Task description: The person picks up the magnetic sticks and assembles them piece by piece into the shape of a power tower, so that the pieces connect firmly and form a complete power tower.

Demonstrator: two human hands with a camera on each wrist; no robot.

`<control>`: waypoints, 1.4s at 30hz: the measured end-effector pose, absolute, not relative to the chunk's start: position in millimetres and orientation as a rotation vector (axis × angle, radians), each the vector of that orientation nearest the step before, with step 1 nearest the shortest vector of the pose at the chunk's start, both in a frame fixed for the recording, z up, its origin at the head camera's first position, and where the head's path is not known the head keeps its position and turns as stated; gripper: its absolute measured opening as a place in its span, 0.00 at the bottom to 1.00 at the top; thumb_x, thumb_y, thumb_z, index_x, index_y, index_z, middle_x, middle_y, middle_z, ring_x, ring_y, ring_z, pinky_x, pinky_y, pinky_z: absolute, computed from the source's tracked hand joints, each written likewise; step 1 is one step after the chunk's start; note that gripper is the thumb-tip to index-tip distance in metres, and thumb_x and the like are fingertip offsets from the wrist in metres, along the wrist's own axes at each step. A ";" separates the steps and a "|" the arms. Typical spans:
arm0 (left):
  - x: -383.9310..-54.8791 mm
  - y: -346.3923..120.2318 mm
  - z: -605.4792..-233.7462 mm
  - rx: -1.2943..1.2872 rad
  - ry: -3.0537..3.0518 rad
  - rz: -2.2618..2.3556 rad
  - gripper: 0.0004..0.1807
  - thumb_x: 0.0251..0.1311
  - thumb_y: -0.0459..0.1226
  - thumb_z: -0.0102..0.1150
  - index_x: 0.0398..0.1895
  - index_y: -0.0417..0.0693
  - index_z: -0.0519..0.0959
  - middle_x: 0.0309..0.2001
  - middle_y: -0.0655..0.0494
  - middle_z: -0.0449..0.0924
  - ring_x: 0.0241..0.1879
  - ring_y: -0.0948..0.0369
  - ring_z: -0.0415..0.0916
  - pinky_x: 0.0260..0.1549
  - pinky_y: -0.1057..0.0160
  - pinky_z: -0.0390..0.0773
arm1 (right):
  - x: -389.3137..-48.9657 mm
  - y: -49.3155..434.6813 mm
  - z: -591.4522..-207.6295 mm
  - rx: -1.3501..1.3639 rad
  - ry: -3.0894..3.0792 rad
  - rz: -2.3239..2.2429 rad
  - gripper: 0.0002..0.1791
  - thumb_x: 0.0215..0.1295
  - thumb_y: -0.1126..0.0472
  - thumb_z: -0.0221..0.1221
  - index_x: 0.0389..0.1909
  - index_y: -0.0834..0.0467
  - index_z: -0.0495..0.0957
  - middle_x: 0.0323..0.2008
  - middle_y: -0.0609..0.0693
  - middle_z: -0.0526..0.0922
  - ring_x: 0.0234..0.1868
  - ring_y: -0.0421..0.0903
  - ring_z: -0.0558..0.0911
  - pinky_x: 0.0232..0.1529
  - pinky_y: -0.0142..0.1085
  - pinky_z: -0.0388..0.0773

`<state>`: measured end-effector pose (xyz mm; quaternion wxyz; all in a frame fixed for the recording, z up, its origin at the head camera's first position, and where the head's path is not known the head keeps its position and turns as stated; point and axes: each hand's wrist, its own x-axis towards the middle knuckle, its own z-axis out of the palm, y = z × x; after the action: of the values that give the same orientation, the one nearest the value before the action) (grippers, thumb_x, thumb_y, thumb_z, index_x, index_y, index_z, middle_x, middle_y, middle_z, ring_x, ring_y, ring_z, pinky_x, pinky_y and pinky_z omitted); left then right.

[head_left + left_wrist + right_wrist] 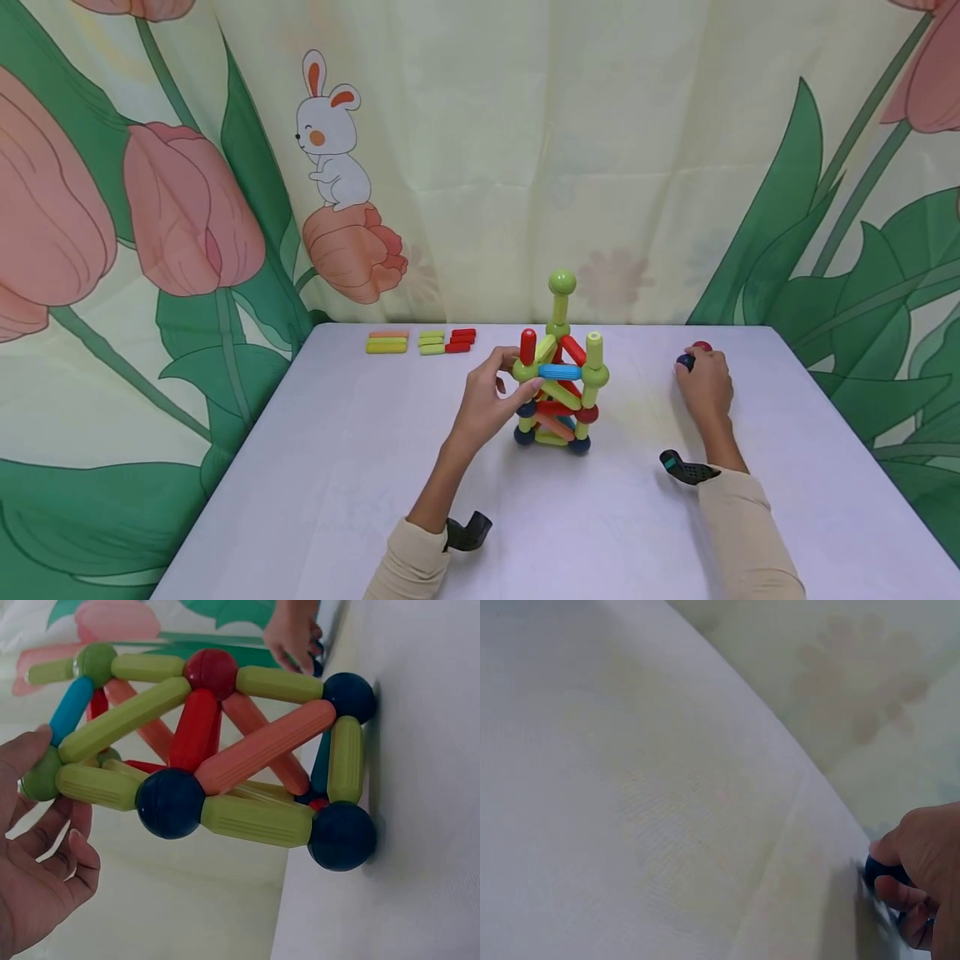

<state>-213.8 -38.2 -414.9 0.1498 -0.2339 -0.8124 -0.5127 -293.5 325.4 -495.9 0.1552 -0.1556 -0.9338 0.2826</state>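
A tower of toy rods and balls (pixel 558 392) stands on the table, with navy balls at its foot and a light green ball (pixel 562 282) on a rod at its top. My left hand (pixel 491 396) pinches a green ball (pixel 43 774) at the tower's upper left corner, the thumb by the blue rod (pixel 561 372). Far off to the right, my right hand (pixel 707 385) has its thumb and fingers round a navy ball (pixel 883 871). Just beyond those fingers shows a red ball (pixel 702 345). More navy, partly covered by the fingers, appears below in the right wrist view.
Several short rods lie in small groups at the table's back left: orange and yellow rods (pixel 387 342), light green rods (pixel 432 342) and red rods (pixel 462 336). Behind the table's back edge hangs a printed curtain (pixel 480 167). The white tabletop (pixel 337 475) extends around the tower.
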 end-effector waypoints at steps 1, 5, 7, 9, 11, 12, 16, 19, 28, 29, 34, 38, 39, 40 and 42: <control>-214.0 -38.1 -415.1 -0.672 -2.335 -1.471 0.25 0.59 0.46 0.66 0.56 0.46 0.72 0.43 0.54 0.82 0.43 0.61 0.75 0.34 0.53 0.80 | -293.2 325.4 -497.5 -0.445 -2.687 0.793 0.24 0.69 0.61 0.55 0.62 0.68 0.69 0.58 0.76 0.66 0.59 0.75 0.69 0.58 0.67 0.67; -214.3 -37.8 -415.4 -0.671 -2.336 -1.474 0.25 0.60 0.46 0.66 0.55 0.46 0.72 0.43 0.54 0.82 0.43 0.61 0.76 0.33 0.60 0.80 | -290.4 322.8 -502.0 -0.419 -2.721 0.756 0.24 0.68 0.60 0.57 0.61 0.67 0.69 0.58 0.77 0.67 0.59 0.74 0.69 0.57 0.66 0.69; -214.2 -37.7 -414.8 -0.673 -2.329 -1.486 0.25 0.59 0.45 0.67 0.55 0.45 0.72 0.44 0.53 0.82 0.43 0.60 0.76 0.34 0.63 0.81 | -289.1 320.6 -502.4 -0.396 -2.725 0.769 0.24 0.68 0.59 0.58 0.61 0.67 0.69 0.58 0.76 0.68 0.59 0.73 0.69 0.57 0.66 0.69; -214.3 -37.6 -414.6 -0.676 -2.322 -1.500 0.25 0.59 0.44 0.67 0.55 0.45 0.72 0.44 0.53 0.82 0.42 0.61 0.77 0.34 0.65 0.81 | -288.6 318.2 -501.9 -0.364 -2.706 0.816 0.24 0.68 0.59 0.58 0.60 0.68 0.70 0.57 0.75 0.69 0.60 0.72 0.69 0.58 0.65 0.68; -214.7 -37.6 -414.8 -0.681 -2.315 -1.512 0.24 0.59 0.44 0.67 0.55 0.45 0.72 0.44 0.53 0.82 0.42 0.60 0.77 0.34 0.66 0.81 | -288.7 315.5 -500.7 -0.326 -2.680 0.885 0.24 0.68 0.59 0.59 0.60 0.68 0.70 0.57 0.74 0.70 0.58 0.70 0.70 0.58 0.63 0.70; -215.0 -37.6 -414.9 -0.683 -2.312 -1.517 0.24 0.59 0.44 0.67 0.55 0.44 0.72 0.44 0.53 0.82 0.42 0.61 0.77 0.34 0.66 0.81 | -289.2 314.2 -499.9 -0.298 -2.664 0.916 0.24 0.67 0.59 0.59 0.60 0.67 0.71 0.56 0.73 0.71 0.56 0.68 0.71 0.56 0.60 0.72; -215.6 -37.5 -416.6 -0.681 -2.310 -1.537 0.24 0.59 0.44 0.67 0.55 0.45 0.72 0.43 0.54 0.81 0.42 0.61 0.77 0.35 0.67 0.81 | -289.9 307.7 -494.7 -0.181 -2.608 1.032 0.24 0.67 0.59 0.60 0.60 0.65 0.72 0.53 0.69 0.73 0.45 0.60 0.76 0.39 0.39 0.79; -215.8 -37.6 -416.9 -0.679 -2.311 -1.542 0.24 0.59 0.44 0.67 0.54 0.46 0.72 0.43 0.54 0.81 0.43 0.62 0.77 0.36 0.65 0.82 | -288.6 300.5 -484.0 -0.098 -2.571 1.089 0.24 0.67 0.57 0.61 0.60 0.63 0.73 0.53 0.68 0.75 0.42 0.56 0.79 0.30 0.25 0.74; -216.1 -37.6 -415.3 -0.696 -2.297 -1.541 0.24 0.59 0.43 0.67 0.54 0.45 0.72 0.43 0.53 0.81 0.42 0.61 0.77 0.36 0.61 0.83 | -273.3 270.0 -425.7 0.193 -2.275 1.506 0.26 0.68 0.56 0.60 0.63 0.62 0.69 0.47 0.54 0.77 0.32 0.31 0.79 0.30 0.22 0.77; -216.2 -37.6 -415.1 -0.696 -2.298 -1.537 0.24 0.59 0.43 0.67 0.54 0.45 0.72 0.43 0.53 0.81 0.42 0.61 0.77 0.36 0.61 0.83 | -270.7 266.7 -418.1 0.232 -2.234 1.545 0.26 0.67 0.58 0.61 0.63 0.62 0.69 0.46 0.51 0.77 0.32 0.31 0.80 0.30 0.22 0.78; -216.9 -37.8 -415.0 -0.697 -2.303 -1.521 0.24 0.59 0.43 0.67 0.54 0.46 0.72 0.43 0.53 0.81 0.42 0.61 0.77 0.36 0.64 0.83 | -255.4 250.2 -382.1 0.374 -2.107 1.625 0.25 0.66 0.63 0.61 0.62 0.63 0.70 0.44 0.40 0.77 0.36 0.34 0.80 0.37 0.21 0.79; -217.1 -37.7 -415.5 -0.701 -2.301 -1.523 0.24 0.59 0.44 0.67 0.55 0.46 0.71 0.43 0.54 0.81 0.43 0.61 0.77 0.36 0.63 0.83 | -240.5 237.4 -359.7 0.509 -2.046 1.622 0.23 0.66 0.67 0.60 0.61 0.63 0.72 0.48 0.42 0.78 0.40 0.36 0.81 0.45 0.21 0.79; -217.1 -37.6 -415.6 -0.700 -2.301 -1.527 0.24 0.59 0.44 0.67 0.55 0.46 0.71 0.43 0.54 0.81 0.43 0.61 0.77 0.36 0.61 0.83 | -236.7 234.5 -355.4 0.548 -2.036 1.620 0.23 0.65 0.68 0.60 0.61 0.63 0.72 0.48 0.43 0.78 0.40 0.36 0.81 0.45 0.22 0.79; -217.2 -37.5 -415.9 -0.699 -2.301 -1.529 0.24 0.59 0.44 0.67 0.55 0.46 0.71 0.43 0.54 0.81 0.43 0.61 0.77 0.36 0.60 0.83 | -233.0 231.7 -351.5 0.590 -2.028 1.619 0.23 0.65 0.69 0.60 0.61 0.64 0.73 0.48 0.43 0.79 0.40 0.36 0.81 0.45 0.22 0.79; -217.2 -37.4 -416.3 -0.697 -2.305 -1.532 0.24 0.59 0.43 0.67 0.55 0.46 0.71 0.44 0.53 0.81 0.43 0.61 0.77 0.37 0.58 0.83 | -227.0 226.5 -345.3 0.678 -2.011 1.616 0.23 0.65 0.71 0.59 0.61 0.64 0.73 0.46 0.44 0.80 0.39 0.37 0.81 0.44 0.22 0.79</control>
<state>-217.2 -37.4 -416.3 0.1435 -0.2418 -0.7993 -0.5312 -227.0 226.5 -345.3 0.2350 0.2472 -0.7327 0.5889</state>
